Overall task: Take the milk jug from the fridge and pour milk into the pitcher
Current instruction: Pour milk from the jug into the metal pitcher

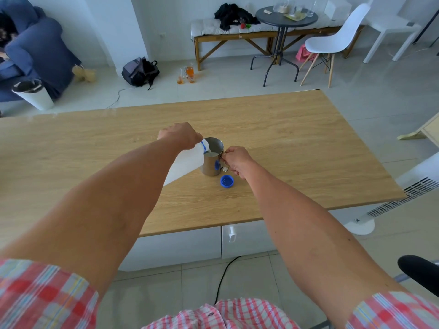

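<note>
A white plastic milk jug (185, 165) with a blue neck ring is tipped to the right, its mouth over the rim of a steel pitcher (212, 162). My left hand (181, 135) grips the jug near its top. Milk shows inside the pitcher. My right hand (236, 160) pinches the pitcher's handle on its right side. The jug's blue cap (226, 181) lies loose on the wooden table (297, 143), just in front of the pitcher.
Beyond the table stand a round dark side table (285, 19), a white chair (332, 41), a bench, a backpack (140, 71) and glasses on the floor. A white fan (403, 193) stands at the table's right edge. A cable runs below.
</note>
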`<state>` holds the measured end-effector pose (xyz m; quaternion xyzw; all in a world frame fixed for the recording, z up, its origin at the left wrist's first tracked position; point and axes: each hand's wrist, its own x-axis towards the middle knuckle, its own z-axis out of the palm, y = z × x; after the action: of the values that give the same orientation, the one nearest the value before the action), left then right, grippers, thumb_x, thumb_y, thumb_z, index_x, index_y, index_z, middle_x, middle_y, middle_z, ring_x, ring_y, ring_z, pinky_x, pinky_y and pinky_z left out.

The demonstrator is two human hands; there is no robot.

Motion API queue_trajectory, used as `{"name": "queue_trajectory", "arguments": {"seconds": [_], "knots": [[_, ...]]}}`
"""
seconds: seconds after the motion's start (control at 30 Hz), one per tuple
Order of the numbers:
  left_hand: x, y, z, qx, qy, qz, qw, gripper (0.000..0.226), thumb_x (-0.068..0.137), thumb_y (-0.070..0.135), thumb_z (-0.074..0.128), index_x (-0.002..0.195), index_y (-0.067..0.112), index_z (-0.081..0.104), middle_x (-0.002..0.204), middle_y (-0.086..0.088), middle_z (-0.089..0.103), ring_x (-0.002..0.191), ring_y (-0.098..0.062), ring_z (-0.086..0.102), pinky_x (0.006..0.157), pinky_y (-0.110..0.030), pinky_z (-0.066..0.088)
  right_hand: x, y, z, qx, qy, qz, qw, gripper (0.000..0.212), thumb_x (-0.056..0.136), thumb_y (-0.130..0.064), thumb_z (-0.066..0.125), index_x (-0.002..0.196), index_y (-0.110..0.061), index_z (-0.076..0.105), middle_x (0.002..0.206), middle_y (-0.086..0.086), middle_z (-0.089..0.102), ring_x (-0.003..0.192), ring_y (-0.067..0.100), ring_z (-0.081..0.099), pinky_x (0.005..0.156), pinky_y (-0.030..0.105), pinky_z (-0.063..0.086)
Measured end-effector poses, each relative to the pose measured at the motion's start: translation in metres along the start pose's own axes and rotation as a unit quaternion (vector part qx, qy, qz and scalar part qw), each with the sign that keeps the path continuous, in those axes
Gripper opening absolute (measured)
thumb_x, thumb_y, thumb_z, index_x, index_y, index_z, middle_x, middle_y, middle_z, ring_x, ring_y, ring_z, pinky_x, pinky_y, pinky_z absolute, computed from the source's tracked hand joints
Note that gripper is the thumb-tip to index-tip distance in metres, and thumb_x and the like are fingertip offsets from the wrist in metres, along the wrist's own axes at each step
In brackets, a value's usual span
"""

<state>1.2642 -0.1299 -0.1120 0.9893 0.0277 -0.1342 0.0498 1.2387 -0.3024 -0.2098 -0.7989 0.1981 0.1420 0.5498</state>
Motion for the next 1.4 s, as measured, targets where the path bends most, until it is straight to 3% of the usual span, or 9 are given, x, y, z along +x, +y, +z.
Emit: {"name": "queue_trajectory", "arguments": {"seconds": [1.4], "knots": [[-0.0015,0.003,-0.0018,0.01,0.0,-0.002,1.0,0.031,0.102,0.044,0.046,0.105,0.015,0.057,0.082,-0.002,0.054,0.09,-0.029,0.059,0.075,-0.037,0.042,0.0041,0.0012,-0.0009,-0.006,-0.012,0.012,1.0,0.016,0.099,-0.006,0.054,0.093,-0.015,0.065,0.088,0.009,0.06,0.05,0.015,0.035,0.035,0.014,0.023]]}}
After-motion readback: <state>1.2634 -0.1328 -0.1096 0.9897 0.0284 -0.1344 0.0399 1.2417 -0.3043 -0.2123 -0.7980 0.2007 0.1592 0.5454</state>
